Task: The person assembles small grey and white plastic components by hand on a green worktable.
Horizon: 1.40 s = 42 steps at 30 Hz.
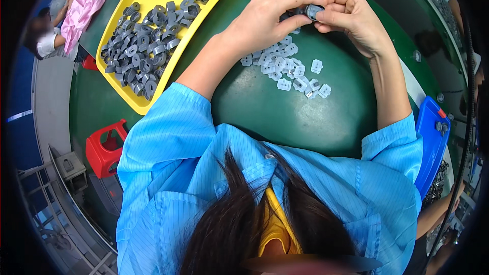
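Observation:
Over the far side of the green table (305, 122), both of my hands meet at a small dark grey plastic ring (307, 9) with a pale piece at its end. My left hand (267, 18) pinches it between thumb and fingers. From the other side, my right hand (354, 23) is closed at its pale end, with thumb and fingertips pressed together. Just below my hands lies a loose pile of small translucent white plastic pieces (280, 63). The fingers partly hide the held part.
A yellow tray (114, 89) of many grey plastic rings (145, 46) stands to the left. At the right edge is a blue tray (428, 145) with a few grey parts. A red stool (104, 147) and a person with pink cloth (84, 12) are on the left.

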Motion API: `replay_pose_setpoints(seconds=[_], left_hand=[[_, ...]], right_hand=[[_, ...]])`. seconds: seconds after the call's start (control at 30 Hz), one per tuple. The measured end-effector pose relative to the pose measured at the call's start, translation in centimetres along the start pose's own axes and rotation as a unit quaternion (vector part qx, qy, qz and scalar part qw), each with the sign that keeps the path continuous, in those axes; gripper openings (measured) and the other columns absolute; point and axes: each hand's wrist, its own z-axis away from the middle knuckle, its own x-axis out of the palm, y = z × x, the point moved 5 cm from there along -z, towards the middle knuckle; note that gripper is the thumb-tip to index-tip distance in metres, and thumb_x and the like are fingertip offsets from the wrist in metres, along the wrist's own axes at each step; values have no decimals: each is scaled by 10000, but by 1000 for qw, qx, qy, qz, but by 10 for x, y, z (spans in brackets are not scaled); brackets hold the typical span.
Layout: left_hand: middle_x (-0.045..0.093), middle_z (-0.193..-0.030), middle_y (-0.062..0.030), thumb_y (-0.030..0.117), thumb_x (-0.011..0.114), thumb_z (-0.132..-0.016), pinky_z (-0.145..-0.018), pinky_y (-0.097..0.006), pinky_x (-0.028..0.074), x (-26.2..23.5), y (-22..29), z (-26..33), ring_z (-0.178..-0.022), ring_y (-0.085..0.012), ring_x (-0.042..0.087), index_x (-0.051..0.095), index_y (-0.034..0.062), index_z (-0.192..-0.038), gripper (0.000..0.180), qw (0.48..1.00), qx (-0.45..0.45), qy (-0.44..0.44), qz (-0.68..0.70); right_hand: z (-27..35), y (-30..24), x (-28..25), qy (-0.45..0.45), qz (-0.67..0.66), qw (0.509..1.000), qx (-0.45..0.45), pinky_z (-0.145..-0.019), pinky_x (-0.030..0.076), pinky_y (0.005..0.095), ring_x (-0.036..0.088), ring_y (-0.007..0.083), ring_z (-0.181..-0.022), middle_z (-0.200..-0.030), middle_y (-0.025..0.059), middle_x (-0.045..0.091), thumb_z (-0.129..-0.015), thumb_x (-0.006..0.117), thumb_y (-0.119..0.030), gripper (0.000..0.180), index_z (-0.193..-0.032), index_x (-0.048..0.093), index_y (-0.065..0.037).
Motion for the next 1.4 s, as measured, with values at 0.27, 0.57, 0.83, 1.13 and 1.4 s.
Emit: replay_pose_setpoints(seconds=[0.27, 0.57, 0.83, 1.13, 1.4], left_hand=[[639, -925, -72, 6, 719, -780, -763, -285, 548, 1, -4, -1, -853, -155, 660, 602, 54, -1189, 428, 988, -151, -12, 25], [554, -828, -48, -29, 695, -771, -751, -267, 498, -19, -11, -4, -816, -145, 587, 581, 28, -1179, 428, 993, -94, 70, -6], [439, -1150, -92, -46, 699, -795, -713, -239, 551, -16, -24, 2, -922, -153, 607, 605, -30, -1037, 261, 970, -197, 66, 125], [613, -914, -57, -23, 728, -778, -695, -253, 546, -14, -34, 4, -798, -128, 627, 599, -10, -1051, 302, 965, -220, 82, 118], [599, -989, -97, -42, 669, -796, -759, -265, 529, -12, -34, 8, -874, -158, 625, 580, -8, -1122, 339, 960, -219, 78, 156]], right_hand=[[-3, -12, 5, 134, 211, 953, -171, -710, 480, 202, 604, 75, -750, -849, 12, 642, -823, 668, -56, 181, -994, 626, -11], [-11, 1, -46, 227, 168, 928, -244, -779, 471, 212, 600, 83, -845, -917, 17, 640, -820, 682, -84, 245, -1046, 626, -5], [-6, 1, -70, 313, 458, 815, -168, -802, 463, 234, 586, 98, -825, -938, 21, 654, -809, 667, -107, 214, -1015, 647, -48], [-6, 9, 25, -85, 366, 913, -158, -707, 469, 286, 571, 176, -781, -852, 53, 613, -765, 703, -39, 214, -979, 713, -53], [-8, 8, 30, -20, 404, 872, -277, -704, 476, 316, 598, 195, -762, -789, 62, 638, -849, 678, -184, 170, -910, 722, -31]])
